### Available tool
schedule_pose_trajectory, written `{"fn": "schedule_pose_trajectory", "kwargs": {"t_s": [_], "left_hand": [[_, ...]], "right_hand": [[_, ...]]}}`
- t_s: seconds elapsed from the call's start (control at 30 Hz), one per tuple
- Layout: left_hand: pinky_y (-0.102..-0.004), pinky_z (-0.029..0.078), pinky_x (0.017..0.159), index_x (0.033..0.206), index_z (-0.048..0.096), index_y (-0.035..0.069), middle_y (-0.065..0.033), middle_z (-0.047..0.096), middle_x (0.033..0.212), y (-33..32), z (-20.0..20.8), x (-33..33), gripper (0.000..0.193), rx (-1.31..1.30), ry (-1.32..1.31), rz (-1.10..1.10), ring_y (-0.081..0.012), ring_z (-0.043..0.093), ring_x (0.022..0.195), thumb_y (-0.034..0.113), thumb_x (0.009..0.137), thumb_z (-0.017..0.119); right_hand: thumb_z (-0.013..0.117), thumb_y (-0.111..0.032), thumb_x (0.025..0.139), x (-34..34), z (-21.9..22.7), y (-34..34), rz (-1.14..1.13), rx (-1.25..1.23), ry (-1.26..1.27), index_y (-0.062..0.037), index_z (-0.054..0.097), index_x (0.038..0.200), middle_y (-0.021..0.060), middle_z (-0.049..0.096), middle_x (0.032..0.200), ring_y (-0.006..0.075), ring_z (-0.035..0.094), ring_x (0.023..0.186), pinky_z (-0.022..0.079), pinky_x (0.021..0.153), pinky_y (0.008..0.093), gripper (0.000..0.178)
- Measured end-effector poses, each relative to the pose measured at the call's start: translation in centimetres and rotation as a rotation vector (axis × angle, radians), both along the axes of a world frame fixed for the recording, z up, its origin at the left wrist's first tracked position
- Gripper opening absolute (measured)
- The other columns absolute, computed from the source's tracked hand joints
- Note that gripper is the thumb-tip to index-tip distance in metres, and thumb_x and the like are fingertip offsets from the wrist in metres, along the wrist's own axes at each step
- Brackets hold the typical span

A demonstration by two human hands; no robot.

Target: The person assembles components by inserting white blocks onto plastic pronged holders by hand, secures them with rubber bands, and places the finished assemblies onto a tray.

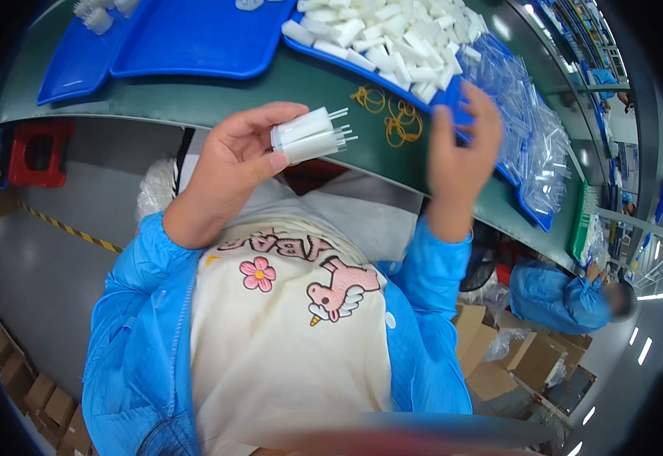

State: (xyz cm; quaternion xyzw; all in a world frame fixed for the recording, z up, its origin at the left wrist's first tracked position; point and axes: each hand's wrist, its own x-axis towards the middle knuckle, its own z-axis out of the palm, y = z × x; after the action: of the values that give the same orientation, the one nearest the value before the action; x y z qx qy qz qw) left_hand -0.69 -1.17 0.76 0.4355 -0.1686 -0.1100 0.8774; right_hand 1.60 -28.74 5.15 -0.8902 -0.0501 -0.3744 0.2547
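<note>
My left hand [229,152] is closed round a bundle of white foam pieces [307,137], which it holds above the near edge of the table. Several thin clear tubes [343,138] stick out of the bundle's right end. My right hand [462,156] is raised beside the blue tray of white foam blocks [392,38], thumb and fingers apart and somewhat blurred, with nothing visible in it. Yellow rubber bands [403,125] lie on the green tabletop [233,90] between my hands.
Right of my right hand, a blue tray [535,213] holds a heap of clear plastic tubes [525,114]. Other blue trays [195,72] stand at the far left. A red stool [40,156] is under the table's left end. Cardboard boxes [537,357] and a person in blue [556,296] are at right.
</note>
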Motion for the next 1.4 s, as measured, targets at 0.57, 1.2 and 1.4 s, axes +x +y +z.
{"fn": "schedule_pose_trajectory", "kwargs": {"t_s": [0.57,1.2,1.4], "left_hand": [[-0.0326,0.06,0.079,0.119,0.059,0.004,-0.0166,0.049,0.138,1.0,-0.9,0.7,0.029,-0.099,0.151,-0.117,-0.0255,0.065,0.102,0.007,0.09,0.064],[-0.0303,0.057,0.081,0.113,0.065,0.0,-0.0092,0.059,0.111,-0.4,0.4,0.9,0.037,0.04,-0.008,-0.094,-0.0185,0.063,0.099,0.007,0.079,0.078],[-0.0339,0.054,0.09,0.108,0.066,0.0,-0.0112,0.06,0.113,0.1,0.0,0.4,0.033,0.026,0.002,-0.115,-0.0203,0.062,0.104,0.001,0.077,0.077]], "right_hand": [[0.061,-0.002,0.082,3.3,0.9,-10.3,-0.391,-0.392,0.338,0.0024,0.064,0.109,0.0219,0.063,0.111,0.0388,0.061,0.099,0.05,0.086,0.0451,0.028],[0.062,0.007,0.086,-4.8,-2.3,2.6,0.658,1.214,0.377,0.0053,0.061,0.112,0.0176,0.067,0.104,0.0222,0.07,0.088,0.055,0.067,0.026,0.026],[0.062,0.008,0.086,-5.5,-2.1,3.1,0.641,1.1,0.383,0.0047,0.062,0.11,0.0184,0.067,0.105,0.0225,0.07,0.088,0.055,0.067,0.0259,0.024]]}}
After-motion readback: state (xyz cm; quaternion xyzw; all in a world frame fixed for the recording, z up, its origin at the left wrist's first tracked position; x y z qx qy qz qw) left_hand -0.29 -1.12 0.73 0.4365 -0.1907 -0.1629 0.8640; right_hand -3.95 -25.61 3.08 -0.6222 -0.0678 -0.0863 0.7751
